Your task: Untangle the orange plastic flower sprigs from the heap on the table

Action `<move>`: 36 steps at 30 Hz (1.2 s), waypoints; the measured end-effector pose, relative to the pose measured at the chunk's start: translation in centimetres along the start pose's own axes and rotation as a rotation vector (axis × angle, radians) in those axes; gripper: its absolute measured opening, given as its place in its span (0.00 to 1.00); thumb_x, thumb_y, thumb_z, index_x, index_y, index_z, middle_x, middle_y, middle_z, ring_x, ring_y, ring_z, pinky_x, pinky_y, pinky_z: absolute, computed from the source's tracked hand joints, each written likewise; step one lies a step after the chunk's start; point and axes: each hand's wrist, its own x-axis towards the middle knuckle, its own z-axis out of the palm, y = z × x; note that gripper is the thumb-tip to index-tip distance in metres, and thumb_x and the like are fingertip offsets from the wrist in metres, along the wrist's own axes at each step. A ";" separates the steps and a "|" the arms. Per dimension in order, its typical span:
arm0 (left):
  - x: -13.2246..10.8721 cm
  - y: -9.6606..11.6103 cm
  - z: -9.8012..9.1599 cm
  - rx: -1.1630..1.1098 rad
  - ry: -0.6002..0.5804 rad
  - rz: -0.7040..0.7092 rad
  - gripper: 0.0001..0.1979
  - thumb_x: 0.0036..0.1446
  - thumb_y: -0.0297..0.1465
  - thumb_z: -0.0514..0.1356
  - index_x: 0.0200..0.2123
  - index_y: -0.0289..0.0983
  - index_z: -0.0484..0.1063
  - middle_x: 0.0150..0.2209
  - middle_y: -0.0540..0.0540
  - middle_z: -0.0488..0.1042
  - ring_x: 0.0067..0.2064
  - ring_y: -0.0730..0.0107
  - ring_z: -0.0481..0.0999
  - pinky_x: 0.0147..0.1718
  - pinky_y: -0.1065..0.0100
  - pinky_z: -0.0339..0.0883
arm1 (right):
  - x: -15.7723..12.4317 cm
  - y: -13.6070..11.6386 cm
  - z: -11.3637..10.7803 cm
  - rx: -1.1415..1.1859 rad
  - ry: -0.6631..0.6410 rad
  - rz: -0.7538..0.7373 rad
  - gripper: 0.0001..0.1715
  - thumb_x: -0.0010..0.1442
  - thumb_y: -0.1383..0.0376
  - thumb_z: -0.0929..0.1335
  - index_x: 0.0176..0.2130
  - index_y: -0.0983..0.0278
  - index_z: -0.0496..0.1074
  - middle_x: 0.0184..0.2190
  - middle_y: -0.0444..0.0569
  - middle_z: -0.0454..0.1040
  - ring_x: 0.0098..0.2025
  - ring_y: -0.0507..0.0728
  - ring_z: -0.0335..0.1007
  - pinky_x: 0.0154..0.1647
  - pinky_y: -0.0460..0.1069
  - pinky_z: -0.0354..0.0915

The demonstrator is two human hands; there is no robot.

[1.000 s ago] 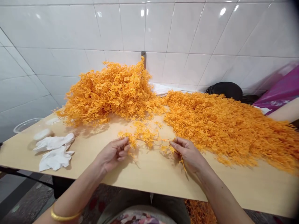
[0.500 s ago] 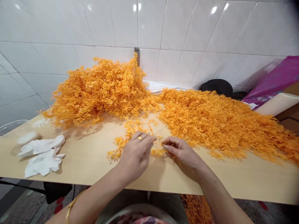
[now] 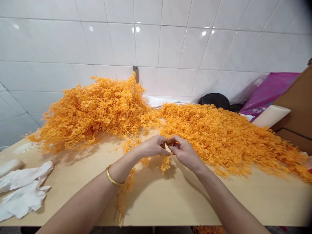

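My left hand [image 3: 154, 146], a gold bangle on its wrist, is closed in a pinch above the table. Its fingertips meet those of my right hand [image 3: 183, 152], which is also pinched. Between them they grip an orange artificial plant sprig [image 3: 165, 165], its frilly end hanging below the fingers. The exact grip points are partly hidden by the fingers. More loose orange sprigs [image 3: 131, 143] lie behind and under my left forearm.
A tall heap of orange sprigs [image 3: 97, 110] stands at the left back, a wide, lower pile [image 3: 219, 139] at the right. White gloves [image 3: 24, 191] lie on the left of the table [image 3: 175, 201]. Behind are a black case [image 3: 214, 100], a purple bag [image 3: 265, 92] and a tiled wall [image 3: 170, 42].
My hands have come together at the fingertips, with the sprig now hanging beneath them. My left hand has turned and moved forward. The view has tilted up and shifted right.
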 end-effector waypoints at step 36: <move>1.7 -2.5 0.7 -0.906 0.607 -0.066 0.13 0.41 0.34 0.61 0.20 0.34 0.59 0.11 0.59 0.51 0.13 0.86 0.48 0.14 0.78 0.45 | 4.8 2.1 4.3 0.414 0.444 0.119 0.14 0.52 0.56 0.62 0.24 0.63 0.59 0.17 0.39 0.64 0.21 0.49 0.63 0.25 0.46 0.60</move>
